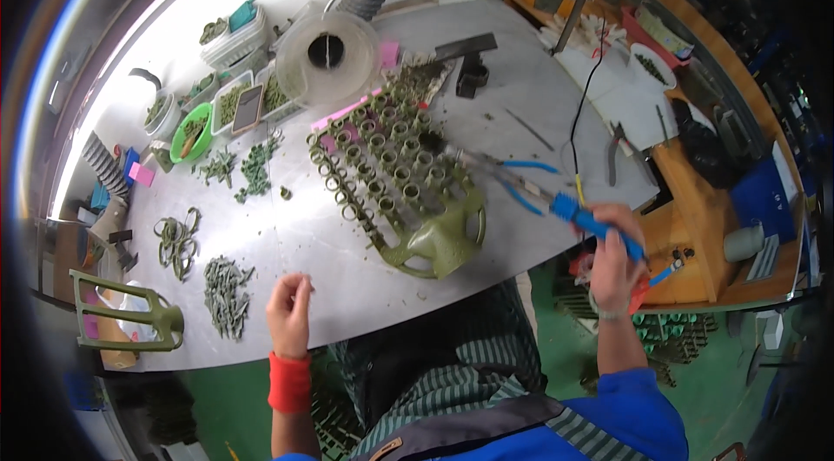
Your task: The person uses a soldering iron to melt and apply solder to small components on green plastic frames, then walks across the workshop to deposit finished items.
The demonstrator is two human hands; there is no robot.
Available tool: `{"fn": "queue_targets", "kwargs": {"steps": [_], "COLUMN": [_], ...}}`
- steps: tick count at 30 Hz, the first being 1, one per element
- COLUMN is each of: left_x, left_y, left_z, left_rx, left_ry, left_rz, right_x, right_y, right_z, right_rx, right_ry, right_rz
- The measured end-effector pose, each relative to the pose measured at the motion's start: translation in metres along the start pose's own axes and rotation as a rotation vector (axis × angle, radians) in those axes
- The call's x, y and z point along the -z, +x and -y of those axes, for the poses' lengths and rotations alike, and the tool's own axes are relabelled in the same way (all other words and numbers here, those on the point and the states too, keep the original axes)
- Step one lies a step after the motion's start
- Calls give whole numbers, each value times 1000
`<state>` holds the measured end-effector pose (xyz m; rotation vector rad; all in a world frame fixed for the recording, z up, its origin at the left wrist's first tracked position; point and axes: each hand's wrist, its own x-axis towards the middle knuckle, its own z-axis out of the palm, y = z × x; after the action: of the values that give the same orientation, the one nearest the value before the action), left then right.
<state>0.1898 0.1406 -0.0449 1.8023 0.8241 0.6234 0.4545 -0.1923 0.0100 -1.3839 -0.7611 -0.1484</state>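
My right hand [613, 257] is closed round the blue ridged handle of a soldering iron [569, 207], its metal shaft pointing left. The shaft reaches toward an olive-green moulded frame [434, 244] carrying rows of small rings [378, 144]; whether its tip touches the rings I cannot tell. Blue-handled pliers [526, 183] lie close by the shaft. Over the table's front edge, my left hand [289, 313] has its fingers pressed together, apart from the frame. Anything between those fingertips is too small to make out. A red band circles the left wrist.
Piles of small green parts [228, 296] lie on the metal table [287, 235] at left. Another olive-green frame [130, 313] stands beyond them. Parts tubs [234, 105], a phone [248, 107] and a clear round container [328, 61] are behind. A black cable [584, 105] crosses the right side.
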Motion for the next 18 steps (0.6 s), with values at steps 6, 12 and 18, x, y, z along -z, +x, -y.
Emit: {"fn": "queue_targets", "kwargs": {"steps": [6,12,18], "left_x": [-21,-14,-8], "left_y": [-25,-40,-46], "left_z": [1,-11,-3], "left_rx": [102,193,258], "left_ry": [-154,-170,-97], "left_rz": [232,234,240], "right_x": [6,6,8], "right_y": [156,276,307], "right_z": [-88,-185,-249], "right_rx": [-181,-516,-812], "right_ry": [445,537,657], "right_rz": [-57,-58,14]}}
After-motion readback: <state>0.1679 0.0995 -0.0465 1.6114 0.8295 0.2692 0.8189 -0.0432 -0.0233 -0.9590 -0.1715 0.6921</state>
